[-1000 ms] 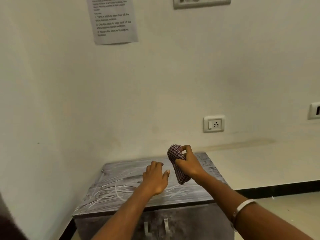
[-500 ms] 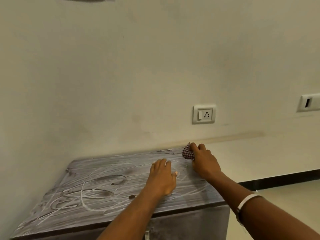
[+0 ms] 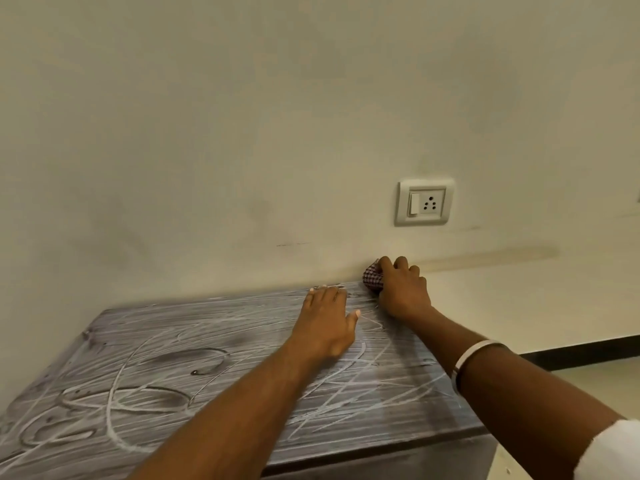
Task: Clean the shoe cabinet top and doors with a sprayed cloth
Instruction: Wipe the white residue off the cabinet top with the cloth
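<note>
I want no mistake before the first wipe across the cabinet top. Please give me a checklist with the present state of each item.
1. Cloth held by right hand: ok.
2. Cloth at the back right corner of the cabinet top: ok.
3. Left hand flat on the top, bracing: ok.
4. Top has no objects in the wipe path: ok.
5. White streaks removed: not ok.
6. Cloth damp with spray: cannot tell.

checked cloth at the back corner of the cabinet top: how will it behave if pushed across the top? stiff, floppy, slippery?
Probably floppy: the checked cloth sits bunched into a wad under the right hand, so it likely deforms rather than slides as a block. Likely light, since one hand covers most of it. It may drag, not slip: the cabinet top looks streaked with white residue.
</note>
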{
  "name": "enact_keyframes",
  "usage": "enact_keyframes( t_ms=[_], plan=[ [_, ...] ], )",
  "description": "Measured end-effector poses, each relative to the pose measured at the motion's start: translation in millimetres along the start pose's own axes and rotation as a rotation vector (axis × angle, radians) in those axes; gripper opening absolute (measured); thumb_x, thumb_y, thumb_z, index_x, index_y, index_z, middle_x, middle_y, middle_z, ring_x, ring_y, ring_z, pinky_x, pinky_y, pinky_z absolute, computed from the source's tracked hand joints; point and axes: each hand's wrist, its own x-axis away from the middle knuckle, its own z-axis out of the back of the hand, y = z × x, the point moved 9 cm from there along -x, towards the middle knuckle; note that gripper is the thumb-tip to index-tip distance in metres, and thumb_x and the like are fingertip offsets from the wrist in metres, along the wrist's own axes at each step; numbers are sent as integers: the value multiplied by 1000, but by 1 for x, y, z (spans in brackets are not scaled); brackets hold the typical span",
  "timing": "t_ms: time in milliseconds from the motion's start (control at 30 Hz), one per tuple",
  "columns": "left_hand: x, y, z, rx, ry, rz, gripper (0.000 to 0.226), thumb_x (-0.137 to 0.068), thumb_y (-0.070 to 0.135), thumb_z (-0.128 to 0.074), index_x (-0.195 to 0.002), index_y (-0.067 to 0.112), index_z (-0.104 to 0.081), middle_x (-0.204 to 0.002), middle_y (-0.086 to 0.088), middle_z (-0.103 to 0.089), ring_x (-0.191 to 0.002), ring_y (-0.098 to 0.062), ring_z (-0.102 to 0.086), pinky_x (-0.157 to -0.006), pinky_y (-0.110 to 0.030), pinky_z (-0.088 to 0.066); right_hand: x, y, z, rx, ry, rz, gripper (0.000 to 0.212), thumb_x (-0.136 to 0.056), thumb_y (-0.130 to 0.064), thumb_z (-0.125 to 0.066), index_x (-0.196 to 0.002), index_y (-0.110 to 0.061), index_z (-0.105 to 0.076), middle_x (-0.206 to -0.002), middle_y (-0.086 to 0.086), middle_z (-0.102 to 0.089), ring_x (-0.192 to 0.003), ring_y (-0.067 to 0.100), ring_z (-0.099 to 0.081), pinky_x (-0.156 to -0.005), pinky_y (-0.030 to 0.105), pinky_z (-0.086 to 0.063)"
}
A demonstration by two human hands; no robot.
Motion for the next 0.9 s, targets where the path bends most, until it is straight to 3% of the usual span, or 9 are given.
enact_keyframes(
  t_ms=[100, 167, 400, 567, 733, 900],
  plan=[
    [-11, 0, -7, 19, -19, 15, 59, -102, 43, -27, -151, 11, -19, -159, -9, -19, -147, -24, -12, -121, -40, -2, -6, 1, -14, -9, -59, 25, 54, -91, -43, -50, -138, -20, -37, -139, 11, -39, -125, 36, -40, -102, 48, -35],
    [-12, -2, -12, 31, -26, 24, 60, -102, 44, -25, -152, 12, -18, -159, -8, -18, -147, -23, -11, -121, -41, -3, -10, 6, -17, -7, -71, 45, 53, -93, -47, -43, -139, -22, -37, -142, 10, -39, -128, 35, -39, -104, 48, -33],
    [47, -12, -2, 72, 22, 67, 62, -101, 50, -21, -153, 17, -15, -161, -2, -13, -148, -17, -5, -121, -38, 2, -19, 14, -23, -28, -88, -26, 50, -94, -41, -42, -141, -25, -36, -143, 7, -38, -129, 34, -37, -104, 48, -32],
    [100, -23, 5, 40, 54, 119, 65, -99, 55, -17, -154, 24, -6, -162, 5, -1, -148, -10, 7, -119, -31, 11, -9, -12, -25, 50, -97, 86, 53, -96, -45, -37, -146, -27, -36, -147, 6, -40, -131, 32, -38, -106, 46, -31],
    [134, -19, 13, 18, 123, 143, 82, -82, 67, 4, -154, 28, 0, -161, 12, 9, -145, -6, 18, -115, -29, 18, -10, 6, -19, 16, -128, 27, 52, -96, -44, -36, -146, -27, -38, -148, 7, -40, -132, 31, -37, -107, 44, -34],
    [145, -21, 17, 57, 225, 151, 84, -79, 68, 8, -154, 29, 4, -159, 14, 14, -142, -4, 25, -115, -28, 20, -15, -2, -24, 47, -127, -21, 54, -96, -44, -36, -146, -25, -34, -147, 9, -39, -132, 33, -35, -106, 45, -32]
  ],
)
